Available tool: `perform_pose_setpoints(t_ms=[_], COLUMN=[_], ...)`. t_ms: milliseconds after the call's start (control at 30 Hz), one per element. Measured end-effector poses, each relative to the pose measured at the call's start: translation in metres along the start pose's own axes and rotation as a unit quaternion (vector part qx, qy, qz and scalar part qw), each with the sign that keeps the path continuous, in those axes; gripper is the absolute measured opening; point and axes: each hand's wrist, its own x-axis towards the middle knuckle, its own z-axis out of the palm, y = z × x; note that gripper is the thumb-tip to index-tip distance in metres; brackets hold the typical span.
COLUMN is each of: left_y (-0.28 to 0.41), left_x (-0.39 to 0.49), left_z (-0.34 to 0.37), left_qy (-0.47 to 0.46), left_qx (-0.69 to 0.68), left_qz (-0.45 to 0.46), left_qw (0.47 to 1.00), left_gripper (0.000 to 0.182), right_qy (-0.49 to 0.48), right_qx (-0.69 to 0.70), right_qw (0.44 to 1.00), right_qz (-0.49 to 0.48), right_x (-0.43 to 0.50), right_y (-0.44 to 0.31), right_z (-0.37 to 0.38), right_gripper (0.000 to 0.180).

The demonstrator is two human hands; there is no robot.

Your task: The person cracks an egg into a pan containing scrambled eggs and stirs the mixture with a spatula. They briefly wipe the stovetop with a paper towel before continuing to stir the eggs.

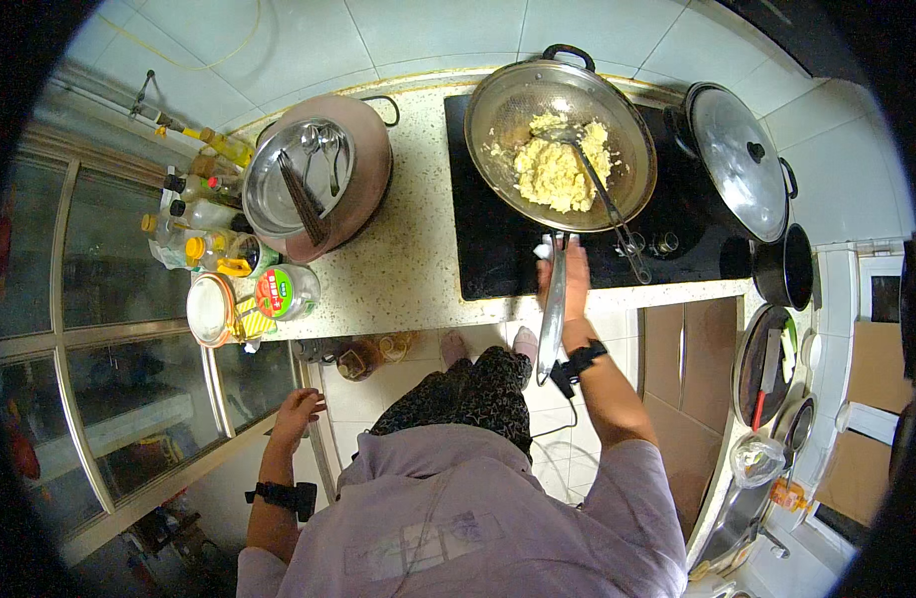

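My right hand (570,273) is at the cooktop's front edge, under the long metal handle (552,321) of a wok. Its fingers press a white wad (544,250), paper or cloth, against the black cooktop (488,258); the handle hides part of both. The wok (495,176) holds yellow scrambled egg (551,172). A metal ladle or spatula (600,183) rests in the egg, its handle reaching over the front rim. My left hand (301,411) hangs at my side, away from the counter, holding nothing, with its fingers loosely apart.
Left on the speckled counter (413,217), a metal bowl (260,187) of spoons and chopsticks sits on a pinkish lid (372,164). Bottles (204,213) and jars (290,291) crowd the window side. Right are a lidded pot (727,142), a black pot (791,265) and a cleaver (768,366) on a board.
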Motion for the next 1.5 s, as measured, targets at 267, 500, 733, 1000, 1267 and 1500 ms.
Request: perform_pose_setpoints(t_ms=[267,500,733,1000,1267,1500], left_y=[0.018,0.033,0.04,0.016,0.032,0.039], left_x=[-0.007,0.015,0.022,0.008,-0.04,-0.088], left_z=[0.018,0.037,0.052,0.093,0.187,0.246], left_qy=[-0.035,-0.052,-0.096,-0.061,-0.013,-0.003], left_qx=[0.03,0.056,0.071,0.016,-0.012,-0.038], left_qz=[0.026,0.029,0.085,0.047,0.015,0.031], left_qw=[0.999,0.997,0.989,0.997,1.0,0.999], left_gripper=[0.04,0.037,0.037,0.043,0.046,0.044], right_qy=[-0.102,-0.176,-0.085,-0.004,0.057,0.151], right_qx=[0.237,0.147,0.086,0.02,-0.005,-0.084], right_qw=[0.931,0.943,0.965,1.0,0.978,0.926], right_qz=[-0.258,-0.242,-0.235,-0.018,0.199,0.337], right_x=[-0.036,-0.053,-0.057,-0.061,-0.058,-0.038], right_y=[-0.079,-0.027,0.067,0.226,0.379,0.471], right_z=[0.008,-0.037,-0.078,-0.116,-0.133,-0.147], right_gripper=[0.039,0.039,0.036,0.026,0.011,0.01])
